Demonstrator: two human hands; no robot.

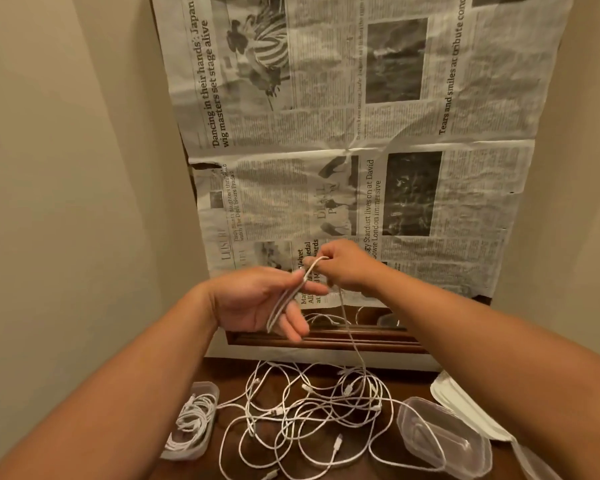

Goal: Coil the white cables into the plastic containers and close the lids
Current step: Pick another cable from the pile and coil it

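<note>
Head view — your left hand (pixel 253 299) is holding a looped white cable (pixel 280 306); your right hand (pixel 343 268) is pinching its upper end.

Risk: the tail is trailing into the tangle (pixel 309 410) on the table (pixel 231 379) — pulling may be snagging neighbours.

Left container (pixel 194 420): carrying coiled cables, unlidded.

Right container (pixel 440 438): apparently empty.
</note>
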